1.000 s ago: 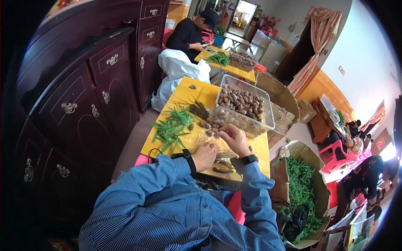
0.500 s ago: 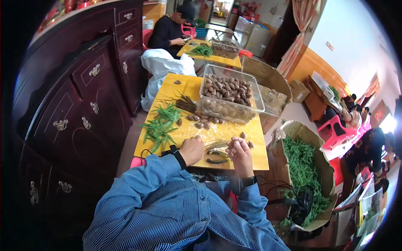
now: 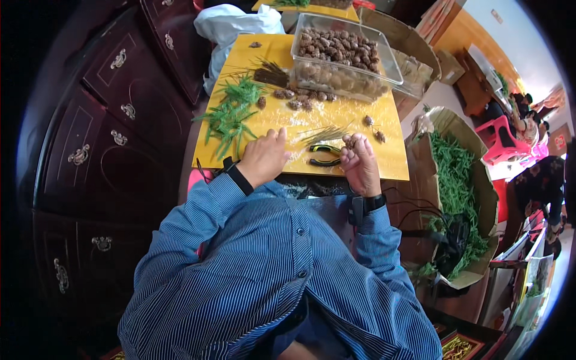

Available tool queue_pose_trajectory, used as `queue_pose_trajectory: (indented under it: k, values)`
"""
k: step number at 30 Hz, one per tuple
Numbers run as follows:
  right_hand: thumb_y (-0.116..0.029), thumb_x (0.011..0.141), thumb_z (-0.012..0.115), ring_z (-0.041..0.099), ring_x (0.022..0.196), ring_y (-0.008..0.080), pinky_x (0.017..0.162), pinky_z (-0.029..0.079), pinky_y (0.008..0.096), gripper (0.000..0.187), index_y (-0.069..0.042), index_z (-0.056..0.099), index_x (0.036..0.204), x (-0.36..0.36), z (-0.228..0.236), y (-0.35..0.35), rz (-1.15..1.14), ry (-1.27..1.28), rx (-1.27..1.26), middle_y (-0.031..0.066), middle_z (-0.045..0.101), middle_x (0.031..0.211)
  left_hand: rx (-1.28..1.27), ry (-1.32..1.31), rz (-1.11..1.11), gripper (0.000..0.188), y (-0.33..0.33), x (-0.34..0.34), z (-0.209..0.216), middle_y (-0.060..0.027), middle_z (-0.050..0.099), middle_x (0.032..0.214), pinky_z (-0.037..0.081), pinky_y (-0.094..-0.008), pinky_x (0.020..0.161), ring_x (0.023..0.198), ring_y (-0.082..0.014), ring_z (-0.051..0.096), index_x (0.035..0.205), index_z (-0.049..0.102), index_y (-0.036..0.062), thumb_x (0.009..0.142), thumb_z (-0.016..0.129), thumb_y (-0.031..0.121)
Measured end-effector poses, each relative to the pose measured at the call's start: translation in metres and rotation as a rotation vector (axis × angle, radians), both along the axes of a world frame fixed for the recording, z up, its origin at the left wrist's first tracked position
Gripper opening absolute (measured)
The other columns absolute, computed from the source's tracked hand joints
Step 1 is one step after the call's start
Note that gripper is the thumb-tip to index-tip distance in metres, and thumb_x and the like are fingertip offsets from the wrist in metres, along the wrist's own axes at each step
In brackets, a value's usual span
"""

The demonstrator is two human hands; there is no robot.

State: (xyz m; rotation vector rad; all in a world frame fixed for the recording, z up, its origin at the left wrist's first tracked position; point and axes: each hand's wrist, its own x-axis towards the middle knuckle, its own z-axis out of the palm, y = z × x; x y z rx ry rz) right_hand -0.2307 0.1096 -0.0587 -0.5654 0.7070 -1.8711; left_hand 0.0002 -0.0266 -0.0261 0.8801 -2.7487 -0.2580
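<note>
My right hand (image 3: 362,165) is closed, its thumb and fingers pinching a small brown pine cone (image 3: 348,142) above the near right part of the yellow table (image 3: 282,137). My left hand (image 3: 264,158) is at the near edge, back up, its fingers loosely stretched with the thumb apart; nothing shows in it. Between the hands lie pliers (image 3: 324,161) with yellow and black handles. Just beyond them is a loose bundle of thin wire stems (image 3: 324,133). Two pine cones (image 3: 379,137) rest to the right. Green artificial sprigs (image 3: 228,117) spread out left of my left hand.
A clear plastic bin (image 3: 342,79) full of pine cones stands at the table's far right, with loose cones (image 3: 300,103) and dark stems (image 3: 271,75) beside it. At right, a cardboard box (image 3: 489,240) holds green sprigs. Dark cabinets (image 3: 114,180) line the left; a white bag (image 3: 237,27) sits behind.
The view has tilted down, so the table appears higher and the person across is out of sight. My left hand's fingers have uncurled; my right hand still pinches the pine cone.
</note>
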Motion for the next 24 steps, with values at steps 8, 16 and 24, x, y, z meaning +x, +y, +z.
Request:
queue_pose_trajectory:
  k: [8,16,24]
  values:
    - [-0.025,0.102,0.061,0.063,0.089,0.0129,0.078,0.053,0.0253,0.02,-0.012,0.058,0.118,-0.003,-0.001,0.0,-0.017,-0.053,0.002,0.0047,0.064,0.118,-0.03,0.018,-0.135,0.049,-0.011,-0.014,-0.006,-0.0217,0.059,0.104,0.053,-0.0486,0.074,0.089,-0.038,0.065,0.14,0.053,0.0085,0.093,0.057,0.019]
    - [-0.023,0.101,0.061,0.064,0.091,0.0137,0.078,0.054,0.0259,0.021,-0.011,0.058,0.119,-0.005,-0.002,-0.004,0.025,-0.045,-0.041,0.0051,0.064,0.119,0.0,0.022,-0.157,0.03,-0.017,-0.016,-0.005,-0.0237,0.058,0.105,0.053,-0.0509,0.074,0.086,-0.0388,0.064,0.118,0.059,0.002,0.092,0.053,0.016]
    - [-0.019,0.1,0.064,0.066,0.092,0.0151,0.079,0.056,0.026,0.022,-0.01,0.058,0.119,-0.004,0.002,-0.004,-0.002,-0.084,-0.024,0.0059,0.064,0.118,-0.033,0.032,-0.033,0.038,0.011,0.041,0.0,-0.0173,0.057,0.103,0.051,-0.0486,0.075,0.093,-0.036,0.063,0.119,0.06,0.0013,0.088,0.066,0.024]
